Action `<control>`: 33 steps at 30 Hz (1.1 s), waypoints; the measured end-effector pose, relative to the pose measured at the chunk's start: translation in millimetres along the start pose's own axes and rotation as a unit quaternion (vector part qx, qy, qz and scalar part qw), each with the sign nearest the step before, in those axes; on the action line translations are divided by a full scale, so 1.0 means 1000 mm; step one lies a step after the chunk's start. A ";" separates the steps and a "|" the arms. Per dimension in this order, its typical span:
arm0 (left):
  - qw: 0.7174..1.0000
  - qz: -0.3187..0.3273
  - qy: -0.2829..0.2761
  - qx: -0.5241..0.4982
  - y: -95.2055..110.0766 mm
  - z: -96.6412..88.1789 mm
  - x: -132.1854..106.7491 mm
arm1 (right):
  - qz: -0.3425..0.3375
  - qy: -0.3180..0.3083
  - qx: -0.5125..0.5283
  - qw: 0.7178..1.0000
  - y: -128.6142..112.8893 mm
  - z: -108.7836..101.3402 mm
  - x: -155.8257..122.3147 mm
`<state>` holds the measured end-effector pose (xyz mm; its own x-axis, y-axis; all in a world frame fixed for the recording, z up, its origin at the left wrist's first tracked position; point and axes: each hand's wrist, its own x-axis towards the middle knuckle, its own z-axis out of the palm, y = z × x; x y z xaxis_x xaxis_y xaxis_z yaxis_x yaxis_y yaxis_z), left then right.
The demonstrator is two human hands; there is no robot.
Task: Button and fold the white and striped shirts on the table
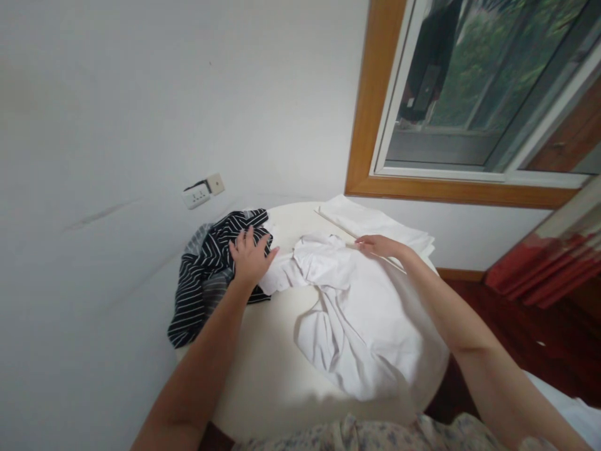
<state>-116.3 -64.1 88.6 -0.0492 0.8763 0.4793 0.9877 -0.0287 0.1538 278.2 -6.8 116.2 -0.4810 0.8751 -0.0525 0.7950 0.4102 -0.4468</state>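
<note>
My left hand lies with its fingers spread on a black garment with white stripes, which is bunched at the left side of the round table. A white garment is spread loosely over the table's middle and right, its left part crumpled near my left wrist. At the upper edge of this cloth, my right hand is closed, thumb and fingertips pinching the fabric. Just beyond it lies a flat, folded white cloth.
The round cream table stands against a white wall with a socket. A wood-framed window is at upper right. A red and cream curtain hangs at the right above a dark red floor.
</note>
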 end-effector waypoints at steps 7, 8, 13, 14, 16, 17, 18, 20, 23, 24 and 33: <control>0.993 -0.104 -0.048 0.038 -0.010 0.016 -0.006 | -0.027 -0.013 0.007 1.000 -0.008 0.019 -0.003; 0.993 -0.102 -0.049 0.043 -0.010 0.018 -0.006 | -0.028 -0.014 0.007 0.999 -0.008 0.019 -0.003; 0.995 -0.086 -0.038 0.044 -0.005 0.007 -0.006 | -0.032 -0.021 0.012 0.999 -0.005 0.017 -0.005; 0.995 -0.086 -0.027 0.036 -0.005 0.001 -0.005 | -0.030 -0.023 0.013 0.999 -0.004 0.017 -0.006; 0.995 -0.096 0.018 0.020 -0.010 -0.015 -0.003 | -0.024 -0.025 0.015 0.999 -0.003 0.017 -0.008; 0.993 -0.110 0.051 0.011 -0.015 -0.023 -0.002 | -0.022 -0.026 0.014 0.999 -0.002 0.017 -0.009; 0.988 -0.133 0.084 0.002 -0.023 -0.029 -0.001 | -0.022 -0.026 0.013 0.999 -0.002 0.017 -0.010; 0.970 -0.213 0.114 -0.020 -0.041 -0.035 0.000 | -0.024 -0.027 0.011 0.999 -0.003 0.016 -0.012; 0.936 -0.345 0.031 -0.064 -0.069 -0.029 0.002 | -0.023 -0.032 0.006 0.999 -0.003 0.016 -0.012; 0.928 -0.366 -0.009 -0.071 -0.077 -0.025 0.003 | -0.022 -0.032 0.005 0.999 -0.003 0.016 -0.012; 0.921 -0.381 -0.075 -0.031 -0.118 -0.014 0.013 | -0.036 -0.028 0.023 0.999 0.002 0.019 -0.011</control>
<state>-235.3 -55.8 89.0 -0.6987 0.7099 0.0884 0.6643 0.5979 0.4485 278.2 -20.6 98.7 -0.5572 0.8277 -0.0673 0.7402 0.4583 -0.4919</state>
